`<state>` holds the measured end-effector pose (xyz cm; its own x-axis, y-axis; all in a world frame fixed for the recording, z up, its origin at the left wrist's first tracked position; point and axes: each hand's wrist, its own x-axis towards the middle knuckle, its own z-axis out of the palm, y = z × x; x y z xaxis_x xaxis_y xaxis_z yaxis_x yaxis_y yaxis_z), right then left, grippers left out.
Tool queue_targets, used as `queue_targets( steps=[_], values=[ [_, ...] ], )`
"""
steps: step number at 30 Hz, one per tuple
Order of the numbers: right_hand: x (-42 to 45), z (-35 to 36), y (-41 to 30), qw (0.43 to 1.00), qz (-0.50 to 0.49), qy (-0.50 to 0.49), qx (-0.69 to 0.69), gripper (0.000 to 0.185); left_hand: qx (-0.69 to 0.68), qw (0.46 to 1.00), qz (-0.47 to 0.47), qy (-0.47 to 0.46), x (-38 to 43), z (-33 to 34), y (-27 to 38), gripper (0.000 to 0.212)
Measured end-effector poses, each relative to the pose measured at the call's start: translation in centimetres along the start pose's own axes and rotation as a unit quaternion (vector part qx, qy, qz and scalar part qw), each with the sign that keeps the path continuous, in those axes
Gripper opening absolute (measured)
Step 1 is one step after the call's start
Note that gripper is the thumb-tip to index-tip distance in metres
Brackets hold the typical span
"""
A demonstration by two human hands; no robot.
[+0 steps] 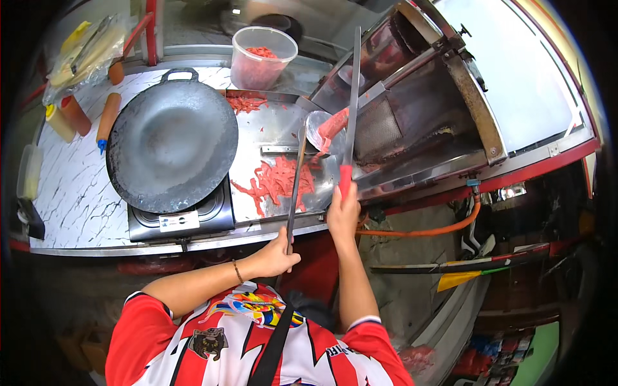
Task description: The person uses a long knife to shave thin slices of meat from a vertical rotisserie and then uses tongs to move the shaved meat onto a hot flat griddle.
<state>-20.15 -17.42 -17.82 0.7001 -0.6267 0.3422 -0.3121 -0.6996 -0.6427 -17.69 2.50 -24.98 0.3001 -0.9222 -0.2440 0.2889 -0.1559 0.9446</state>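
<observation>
My right hand [344, 214] grips the red handle of a long straight-bladed knife [354, 91], its blade pointing away from me. The blade passes over the right side of a reddish roll of meat [333, 124], hiding part of it. Beneath the roll is a round metal plate [316, 126]. In my left hand [275, 255] is a long thin metal tool [295, 193], a rod or narrow blade; its far end is near the plate's left edge. Thin red meat strips [282, 178] lie in the metal tray [248, 130] below that plate, with more at the far corner.
A large black wok [174, 140] sits on a portable gas stove [181, 224] at left. Sauce bottles [108, 116] and a plastic bag [87, 58] stand beyond. Behind the tray is a clear bucket [263, 60] of red meat. A sooty upright grill [415, 116] adjoins the tray; an orange hose [425, 233] hangs below.
</observation>
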Motion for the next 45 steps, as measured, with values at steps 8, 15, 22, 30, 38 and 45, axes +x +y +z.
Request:
queue_targets(
  steps=[8,15,22,30,38,45],
  values=[
    [-6.2,2.6,5.7,0.998,0.005,-0.04,0.046,0.026,0.017,1.0,-0.013,0.016,0.3,-1.4,1.3,0.064],
    [-3.5,1.4,6.2,0.995,0.041,-0.086,0.024,0.026,0.014,0.999,-0.021,0.034,1.5,-1.1,0.7,0.071],
    [-10.2,-3.0,6.8,0.993,0.028,-0.098,-0.062,0.026,0.024,0.999,-0.014,0.039,3.4,-2.8,2.3,0.068],
    [-0.8,-3.9,1.4,0.992,0.037,-0.101,-0.061,0.022,0.007,0.999,-0.011,0.042,3.3,-2.2,2.1,0.052],
    [-9.7,-6.8,4.8,0.989,0.059,-0.123,-0.056,0.021,-0.017,0.999,-0.003,0.041,3.9,-2.4,2.8,0.048],
    [-7.1,-13.5,0.3,0.957,0.102,-0.235,-0.133,0.025,-0.003,0.999,-0.016,0.041,4.0,-3.6,3.0,0.057]
  ],
)
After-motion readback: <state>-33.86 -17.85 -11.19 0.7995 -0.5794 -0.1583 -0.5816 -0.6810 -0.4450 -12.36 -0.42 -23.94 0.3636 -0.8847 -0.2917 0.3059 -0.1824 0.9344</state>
